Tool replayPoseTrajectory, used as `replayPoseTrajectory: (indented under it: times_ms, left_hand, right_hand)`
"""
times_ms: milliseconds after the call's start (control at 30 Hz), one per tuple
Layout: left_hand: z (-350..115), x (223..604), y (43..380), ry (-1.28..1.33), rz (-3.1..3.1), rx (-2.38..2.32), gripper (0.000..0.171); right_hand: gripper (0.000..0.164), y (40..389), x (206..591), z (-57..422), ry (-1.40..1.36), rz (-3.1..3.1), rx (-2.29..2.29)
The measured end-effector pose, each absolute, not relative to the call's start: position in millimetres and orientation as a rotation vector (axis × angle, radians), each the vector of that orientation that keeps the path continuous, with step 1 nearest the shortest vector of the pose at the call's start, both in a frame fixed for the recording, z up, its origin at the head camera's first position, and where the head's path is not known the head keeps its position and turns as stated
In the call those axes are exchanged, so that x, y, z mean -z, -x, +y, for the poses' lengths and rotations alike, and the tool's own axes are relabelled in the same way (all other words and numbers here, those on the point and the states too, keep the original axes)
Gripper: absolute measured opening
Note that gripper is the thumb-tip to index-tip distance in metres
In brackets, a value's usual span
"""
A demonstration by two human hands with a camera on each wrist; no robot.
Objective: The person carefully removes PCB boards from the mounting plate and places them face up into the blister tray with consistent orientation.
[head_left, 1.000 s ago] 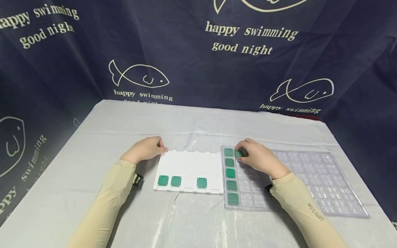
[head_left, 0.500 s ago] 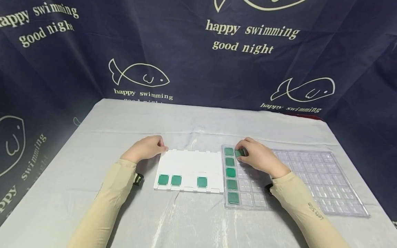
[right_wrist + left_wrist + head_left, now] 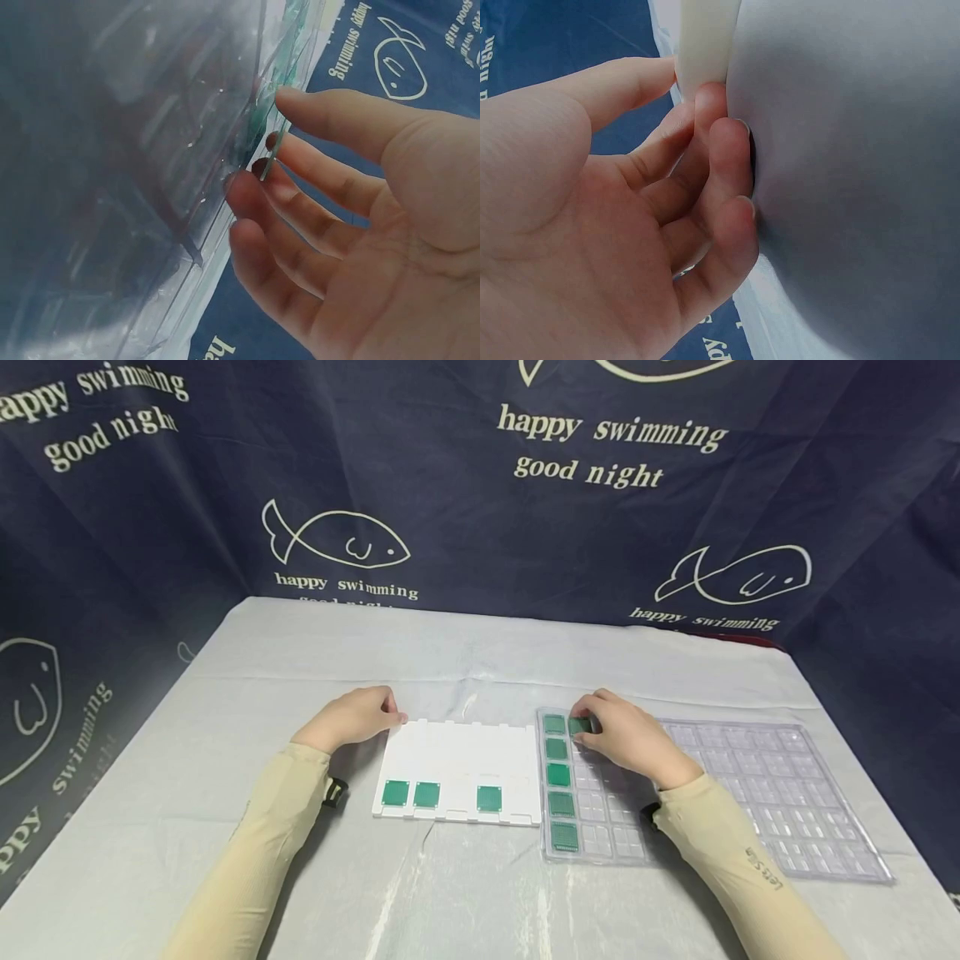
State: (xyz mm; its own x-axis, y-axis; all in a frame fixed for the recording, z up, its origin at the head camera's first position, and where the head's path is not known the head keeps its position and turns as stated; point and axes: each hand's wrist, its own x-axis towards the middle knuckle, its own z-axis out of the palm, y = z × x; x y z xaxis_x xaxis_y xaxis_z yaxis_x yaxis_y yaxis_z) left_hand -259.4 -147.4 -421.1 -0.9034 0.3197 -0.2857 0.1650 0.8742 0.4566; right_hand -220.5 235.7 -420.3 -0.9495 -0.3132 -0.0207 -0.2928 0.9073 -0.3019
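Note:
At the far left corner of a flat white board [image 3: 450, 752], my left hand [image 3: 360, 717] pinches the edge between thumb and fingers; the left wrist view shows the white board's edge [image 3: 705, 45] there. Three green circuit boards [image 3: 396, 793] lie along its near side, with a gap before the rightmost one. My right hand [image 3: 630, 737] holds a small square green circuit board [image 3: 578, 725] by its edges, at the far end of the clear plastic tray's second column. In the right wrist view that circuit board [image 3: 274, 154] shows edge-on against the fingers.
The clear compartmented tray [image 3: 817, 810] stands directly right of the white board. Its leftmost column bears several green circuit boards [image 3: 558, 774]. A pale cloth [image 3: 465, 893] covers the table, and a dark blue printed curtain [image 3: 465, 485] hangs behind.
The circuit board under my right fingers goes from tilted and dark to lying flatter in its compartment. My left hand stays at the white board's corner.

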Motion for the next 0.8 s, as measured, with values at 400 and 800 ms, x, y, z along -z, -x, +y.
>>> replayPoseTrajectory:
  times_ms: [400,800]
  left_hand:
    - [-147.5,422.5,259.9,-0.362,2.685,-0.621,0.024]
    - [-147.6,422.3,260.0,-0.359,2.681,-0.620,0.024]
  right_hand:
    - [0.031,221.8,423.8,235.2,0.454,3.039,0.458]
    - [0.031,221.0,424.4,235.3,0.463,3.021,0.450]
